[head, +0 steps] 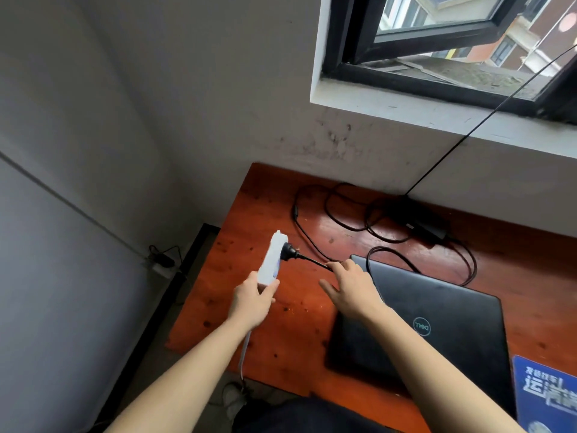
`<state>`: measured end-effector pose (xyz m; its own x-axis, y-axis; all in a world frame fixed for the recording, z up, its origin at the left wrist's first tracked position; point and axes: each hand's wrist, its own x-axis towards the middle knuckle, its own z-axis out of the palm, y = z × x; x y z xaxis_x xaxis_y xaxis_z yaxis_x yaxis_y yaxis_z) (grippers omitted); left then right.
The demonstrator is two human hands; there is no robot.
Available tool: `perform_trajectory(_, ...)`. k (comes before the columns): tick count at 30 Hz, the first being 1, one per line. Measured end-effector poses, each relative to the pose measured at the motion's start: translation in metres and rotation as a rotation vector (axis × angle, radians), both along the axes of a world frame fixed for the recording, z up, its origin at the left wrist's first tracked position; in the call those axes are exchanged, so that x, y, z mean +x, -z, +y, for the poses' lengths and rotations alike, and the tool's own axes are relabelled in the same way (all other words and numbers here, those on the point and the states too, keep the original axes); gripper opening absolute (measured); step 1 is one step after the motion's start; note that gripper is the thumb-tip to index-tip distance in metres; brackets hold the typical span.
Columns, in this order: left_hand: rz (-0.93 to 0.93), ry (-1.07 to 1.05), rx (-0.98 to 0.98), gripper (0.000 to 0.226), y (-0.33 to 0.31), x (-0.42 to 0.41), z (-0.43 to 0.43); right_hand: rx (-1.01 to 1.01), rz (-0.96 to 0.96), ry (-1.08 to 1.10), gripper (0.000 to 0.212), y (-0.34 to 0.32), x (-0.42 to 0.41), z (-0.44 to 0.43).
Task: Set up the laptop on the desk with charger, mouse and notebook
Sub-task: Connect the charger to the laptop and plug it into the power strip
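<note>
A closed black laptop (434, 320) lies on the reddish wooden desk (265, 214). My left hand (253, 303) grips the near end of a white power strip (271, 260), held up above the desk's left part. A black plug (288, 251) sits in the strip's socket. My right hand (348, 287) pinches the plug's black cable (315, 261) just left of the laptop's far corner. The cable loops back to the black charger brick (426, 228) near the wall. A blue notebook or pad (546, 398) shows at the bottom right edge. No mouse is in view.
The desk stands in a corner under an open window (437, 48). A thin black wire (487, 120) runs from the window down to the desk. Left of the desk, on the floor, lies another power strip with a black adapter (162, 262). The white strip's cord hangs off the desk's front edge.
</note>
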<state>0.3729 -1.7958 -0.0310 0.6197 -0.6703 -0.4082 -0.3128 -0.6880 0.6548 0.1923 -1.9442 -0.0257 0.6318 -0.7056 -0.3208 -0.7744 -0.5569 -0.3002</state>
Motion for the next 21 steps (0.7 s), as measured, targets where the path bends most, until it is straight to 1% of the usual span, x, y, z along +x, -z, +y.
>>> perform_trajectory(2,-0.018,-0.122,0.004,0.029,0.010,0.007,-0.009,0.012,0.088,0.133,0.064,0.005,-0.015,-0.007)
perform_trajectory(4,-0.024,-0.225,0.026,0.029,0.020,0.013,-0.015,0.101,0.148,0.368,0.076,0.012,-0.032,-0.015)
perform_trajectory(5,-0.022,-0.265,0.035,0.030,0.023,0.015,-0.016,0.163,0.177,0.480,0.079,0.017,-0.039,-0.018)
perform_trajectory(7,-0.026,-0.324,0.058,0.035,0.034,0.019,-0.022,0.323,0.237,0.634,0.081,0.029,-0.051,-0.028)
perform_trajectory(8,-0.046,-0.336,0.069,0.037,0.038,0.019,-0.024,0.429,0.221,0.686,0.076,0.033,-0.054,-0.030)
perform_trajectory(10,-0.095,-0.324,0.088,0.041,0.044,0.018,-0.025,0.697,0.025,0.839,0.050,0.042,-0.051,-0.029)
perform_trajectory(12,-0.122,-0.303,0.121,0.044,0.049,0.018,-0.028,0.863,-0.121,0.903,0.028,0.051,-0.039,-0.031)
perform_trajectory(13,-0.129,-0.296,0.142,0.048,0.051,0.019,-0.030,0.888,-0.155,0.898,0.023,0.053,-0.029,-0.033)
perform_trajectory(14,-0.135,-0.291,0.164,0.053,0.051,0.020,-0.030,0.888,-0.186,0.886,0.022,0.055,-0.020,-0.035)
perform_trajectory(16,-0.143,-0.305,0.211,0.058,0.054,0.025,-0.031,0.912,-0.316,0.885,0.022,0.054,0.005,-0.045)
perform_trajectory(19,-0.111,-0.355,0.273,0.056,0.061,0.041,-0.032,0.984,-0.677,0.962,0.015,0.046,0.047,-0.073)
perform_trajectory(21,-0.113,-0.369,0.335,0.056,0.065,0.051,-0.030,0.933,-0.884,1.018,0.011,0.043,0.068,-0.096)
